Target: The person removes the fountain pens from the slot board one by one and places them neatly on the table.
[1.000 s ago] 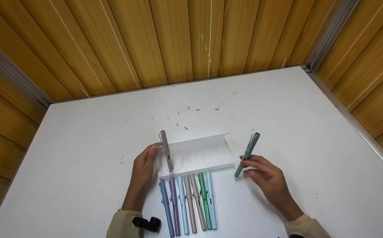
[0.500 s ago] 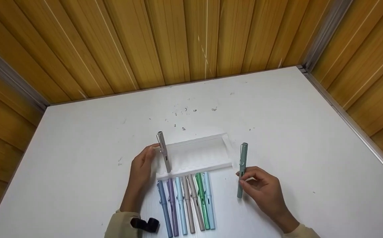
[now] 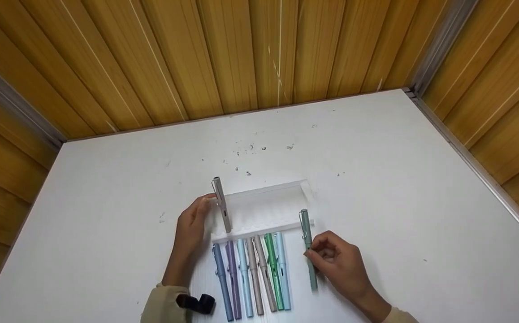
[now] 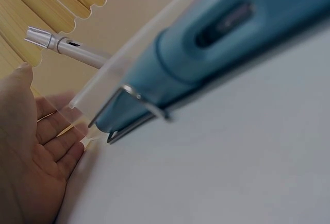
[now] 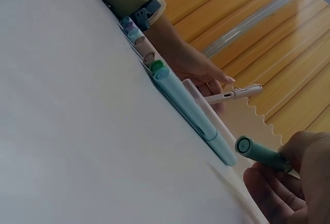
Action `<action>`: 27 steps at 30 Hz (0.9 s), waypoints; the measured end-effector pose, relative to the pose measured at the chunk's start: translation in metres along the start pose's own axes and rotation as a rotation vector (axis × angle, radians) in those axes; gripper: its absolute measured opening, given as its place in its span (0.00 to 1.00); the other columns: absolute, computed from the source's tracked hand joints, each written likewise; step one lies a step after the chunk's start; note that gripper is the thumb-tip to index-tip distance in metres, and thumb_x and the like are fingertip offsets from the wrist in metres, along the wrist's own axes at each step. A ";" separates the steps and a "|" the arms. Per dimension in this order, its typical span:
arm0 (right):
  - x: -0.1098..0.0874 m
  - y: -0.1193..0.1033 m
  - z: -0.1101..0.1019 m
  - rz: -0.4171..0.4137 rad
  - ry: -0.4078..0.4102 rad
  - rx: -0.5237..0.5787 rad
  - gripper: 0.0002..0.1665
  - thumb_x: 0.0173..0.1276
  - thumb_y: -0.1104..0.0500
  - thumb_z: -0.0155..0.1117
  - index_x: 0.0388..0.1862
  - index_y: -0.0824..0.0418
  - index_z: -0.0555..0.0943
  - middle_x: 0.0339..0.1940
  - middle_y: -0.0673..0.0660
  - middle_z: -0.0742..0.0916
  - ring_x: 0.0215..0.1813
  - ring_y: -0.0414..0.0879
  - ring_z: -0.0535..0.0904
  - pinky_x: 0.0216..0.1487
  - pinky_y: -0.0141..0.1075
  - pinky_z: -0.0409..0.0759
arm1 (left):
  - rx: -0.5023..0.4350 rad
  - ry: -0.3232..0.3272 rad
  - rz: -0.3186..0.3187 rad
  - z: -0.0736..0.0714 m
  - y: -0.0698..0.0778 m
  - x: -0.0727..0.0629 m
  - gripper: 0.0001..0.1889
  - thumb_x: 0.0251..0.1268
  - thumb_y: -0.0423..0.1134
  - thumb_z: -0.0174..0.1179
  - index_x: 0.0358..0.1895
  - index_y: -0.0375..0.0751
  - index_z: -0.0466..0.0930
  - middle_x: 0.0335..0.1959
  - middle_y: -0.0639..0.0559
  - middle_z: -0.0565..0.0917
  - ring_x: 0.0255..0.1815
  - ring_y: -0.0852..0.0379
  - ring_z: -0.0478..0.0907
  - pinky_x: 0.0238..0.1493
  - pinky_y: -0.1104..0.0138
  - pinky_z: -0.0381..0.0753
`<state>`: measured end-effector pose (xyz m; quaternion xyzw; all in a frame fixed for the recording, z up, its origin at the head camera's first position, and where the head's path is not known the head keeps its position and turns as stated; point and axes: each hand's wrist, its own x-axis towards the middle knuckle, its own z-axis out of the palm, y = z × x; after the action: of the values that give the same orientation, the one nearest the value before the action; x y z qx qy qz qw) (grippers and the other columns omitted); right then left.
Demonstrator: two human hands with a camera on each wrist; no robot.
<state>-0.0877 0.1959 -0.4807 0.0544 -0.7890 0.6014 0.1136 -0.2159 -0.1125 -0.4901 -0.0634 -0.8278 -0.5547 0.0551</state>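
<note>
My right hand (image 3: 342, 269) pinches a grey-green pen (image 3: 306, 233) by its middle, clip end up and tilted, just right of the row of pens. In the right wrist view, the round end of this grey-green pen (image 5: 260, 154) sticks out past the fingers. My left hand (image 3: 192, 229) holds the left end of a clear plastic tray (image 3: 268, 204) with a scalloped edge, its fingers (image 4: 59, 136) partly seen through the plastic. A silver-grey pen (image 3: 222, 206) lies across the tray's left end, near the left thumb.
Several pens lie side by side in front of the tray, from a dark blue pen (image 3: 223, 282) at the left to a light blue pen (image 3: 283, 273) at the right. The white table (image 3: 398, 179) meets wood-patterned walls (image 3: 223, 54) at the back and sides.
My right hand has brought the grey-green pen left and nearer to the row, turning its tilt from rightward to slightly leftward. The left hand, tray and silver-grey pen stay put.
</note>
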 end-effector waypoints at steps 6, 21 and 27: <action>-0.010 -0.003 0.014 -0.049 -0.043 -0.108 0.13 0.60 0.70 0.73 0.31 0.55 0.78 0.26 0.46 0.85 0.24 0.35 0.79 0.22 0.30 0.80 | -0.013 0.006 -0.002 0.000 -0.002 0.000 0.22 0.81 0.55 0.43 0.60 0.49 0.82 0.64 0.51 0.81 0.72 0.48 0.71 0.74 0.49 0.66; -0.013 -0.005 0.026 -0.033 -0.047 -0.275 0.15 0.58 0.73 0.67 0.27 0.53 0.76 0.19 0.41 0.80 0.20 0.30 0.73 0.19 0.29 0.77 | -0.017 -0.014 0.006 0.000 0.001 0.000 0.23 0.82 0.53 0.42 0.62 0.46 0.81 0.65 0.49 0.80 0.73 0.47 0.69 0.75 0.49 0.63; -0.012 -0.005 0.030 -0.058 -0.070 -0.318 0.16 0.58 0.72 0.66 0.26 0.52 0.74 0.18 0.39 0.78 0.19 0.29 0.71 0.18 0.27 0.75 | -0.003 -0.004 -0.016 0.001 0.000 0.000 0.24 0.81 0.56 0.42 0.62 0.47 0.81 0.65 0.49 0.80 0.72 0.47 0.70 0.74 0.49 0.64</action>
<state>-0.0787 0.1653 -0.4861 0.0793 -0.8757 0.4633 0.1105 -0.2158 -0.1118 -0.4899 -0.0581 -0.8276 -0.5561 0.0489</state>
